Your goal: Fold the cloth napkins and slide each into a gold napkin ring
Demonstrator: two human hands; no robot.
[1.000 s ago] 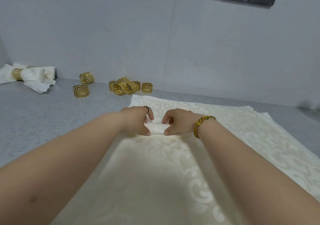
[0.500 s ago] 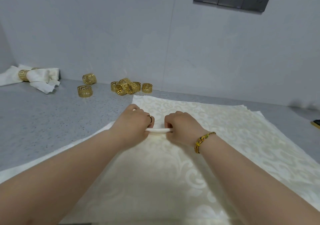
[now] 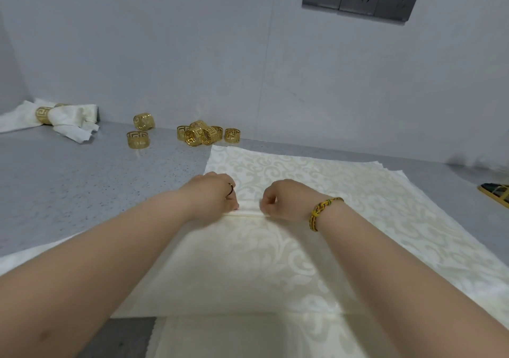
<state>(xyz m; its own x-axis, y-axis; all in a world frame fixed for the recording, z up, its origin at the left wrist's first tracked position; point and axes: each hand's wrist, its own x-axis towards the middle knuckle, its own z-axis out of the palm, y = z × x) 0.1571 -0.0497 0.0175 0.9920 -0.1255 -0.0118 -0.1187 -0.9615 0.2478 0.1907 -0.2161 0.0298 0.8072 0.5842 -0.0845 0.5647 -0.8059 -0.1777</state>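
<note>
On grey counter [image 3: 68, 192], left hand [image 3: 214, 195] and right hand [image 3: 286, 200] pinch napkin [image 3: 248, 261] fold, curled fingers [image 3: 233, 202] mostly hidden

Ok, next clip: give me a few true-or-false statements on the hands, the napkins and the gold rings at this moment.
1. The left hand and the right hand both pinch a raised fold in the cream napkin. True.
2. The left hand holds a gold napkin ring. False: the loose napkin rings lie on the counter by the wall.
3. A finished napkin sits in a ring at far left. True.
4. A braided bracelet is on the left wrist. False: the bracelet is on the right wrist.
</note>
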